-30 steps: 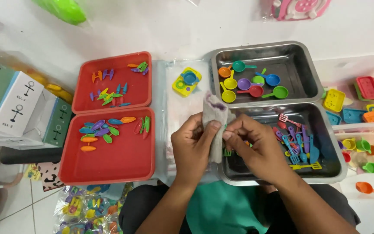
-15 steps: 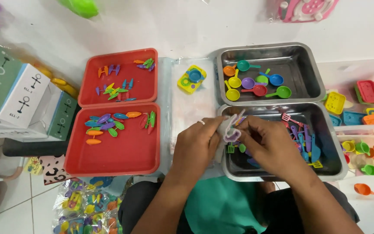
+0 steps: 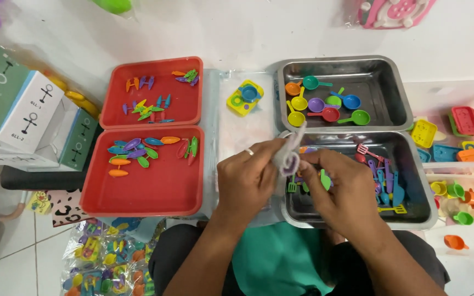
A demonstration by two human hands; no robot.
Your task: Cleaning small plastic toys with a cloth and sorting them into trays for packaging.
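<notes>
My left hand [image 3: 248,178] and my right hand [image 3: 340,186] meet over the left rim of the nearer steel tray [image 3: 429,211]. Between their fingertips they pinch a crumpled pale cloth [image 3: 291,152] with purple smudges. A small green toy piece [image 3: 325,179] shows at my right hand's fingers. A green toy spatula [image 3: 291,187] lies just under the hands. The tray holds several small toy utensils [image 3: 382,178] in pink, blue, purple and yellow.
The farther steel tray [image 3: 382,118] holds several coloured toy pans [image 3: 325,104]. Two red trays [image 3: 154,189] [image 3: 179,107] on the left carry small toy pieces. A yellow toy stove [image 3: 244,97] lies on clear plastic. Boxes [image 3: 23,118] stand at far left; bins of toy cups [image 3: 456,192] at right.
The cloth has been bunched smaller and sits lower between my fingertips. My right hand has shifted slightly toward the tray, and a green piece now shows at its fingers.
</notes>
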